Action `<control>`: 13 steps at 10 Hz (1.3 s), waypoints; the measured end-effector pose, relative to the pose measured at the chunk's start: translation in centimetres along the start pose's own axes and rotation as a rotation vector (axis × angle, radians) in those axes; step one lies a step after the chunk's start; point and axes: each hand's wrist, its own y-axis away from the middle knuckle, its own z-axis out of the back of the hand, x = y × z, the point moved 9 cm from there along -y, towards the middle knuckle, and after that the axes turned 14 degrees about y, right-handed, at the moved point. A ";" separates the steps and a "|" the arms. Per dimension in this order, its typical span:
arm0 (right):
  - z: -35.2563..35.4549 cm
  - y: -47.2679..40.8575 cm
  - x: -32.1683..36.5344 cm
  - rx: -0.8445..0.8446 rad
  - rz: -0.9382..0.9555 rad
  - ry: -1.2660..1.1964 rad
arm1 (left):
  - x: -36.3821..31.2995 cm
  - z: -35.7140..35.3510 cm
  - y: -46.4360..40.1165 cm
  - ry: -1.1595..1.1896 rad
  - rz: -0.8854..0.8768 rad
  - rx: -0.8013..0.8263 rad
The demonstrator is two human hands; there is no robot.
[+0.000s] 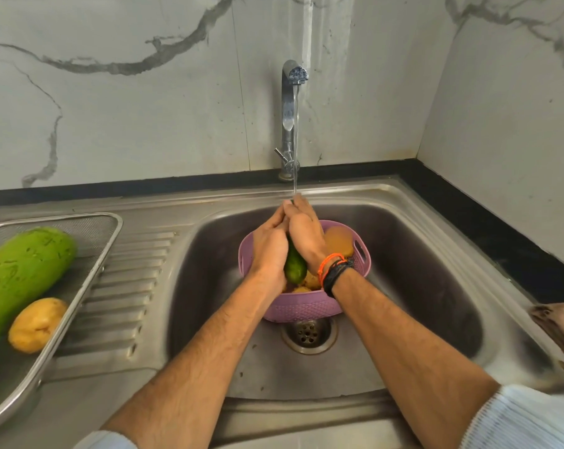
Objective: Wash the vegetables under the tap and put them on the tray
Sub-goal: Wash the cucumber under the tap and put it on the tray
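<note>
- Sink [404,241] of steel is seen sunk into the counter, its ribbed drainboard running off to the left; the drain is left bare near its front edge.
- Tray [110,236], a mesh one with a metal rim, is set on the drainboard's left end; a large green gourd [21,270] and a yellow potato [36,324] are laid in it, touching.
- Basket [301,307], pink and perforated, is stood in the middle of the sink, just behind the drain; potatoes [339,243] are held in it.
- Tap [290,118] is mounted at the sink's rear edge, and water is run down onto the hands.
- Left hand [269,247] and right hand [305,236] are wrapped together round a dark green cucumber [295,268], held over the basket beneath the stream; only its near end is shown.
- Bands of orange and black are worn on the right wrist.
- Cloth [559,328] is draped at the sink's right rim.
</note>
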 end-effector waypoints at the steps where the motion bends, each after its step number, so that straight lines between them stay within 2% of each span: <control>1: 0.2 0.3 0.0 0.000 0.025 0.064 | 0.1 -0.7 -0.1 0.008 0.007 0.043; 2: -1.4 0.9 0.5 0.072 0.060 0.099 | -1.7 0.3 -0.2 -0.075 -0.081 -0.042; 4: 0.4 0.0 0.2 -0.009 0.003 0.054 | -0.2 -0.3 0.1 -0.074 -0.007 0.014; 5: -1.4 0.6 0.4 0.048 0.060 0.083 | -1.8 0.4 0.0 -0.188 -0.053 -0.066; 6: -1.0 0.2 0.8 0.057 0.042 0.076 | -1.8 0.8 0.2 -0.190 -0.072 -0.055; 7: 0.5 -0.4 0.4 -0.003 0.011 0.031 | -0.8 -0.2 0.6 -0.148 -0.018 -0.014; 8: -0.6 0.4 0.4 0.034 0.057 0.094 | -2.0 0.2 0.0 -0.310 -0.062 -0.065; 9: -1.0 0.4 0.8 0.069 0.060 0.088 | -2.3 0.8 0.0 -0.299 -0.083 -0.081; 10: 0.7 -0.2 0.6 -0.011 0.011 0.004 | -1.1 0.0 0.5 -0.185 -0.056 -0.030; 11: 0.0 0.6 0.8 0.000 0.048 0.072 | -1.6 -0.3 0.5 -0.153 -0.035 -0.036; 12: -1.0 0.8 1.2 0.060 0.058 0.086 | -2.5 0.4 0.3 -0.241 -0.098 -0.082; 13: 0.1 0.0 0.9 0.008 0.015 0.015 | -2.1 -0.9 1.2 -0.252 -0.124 0.006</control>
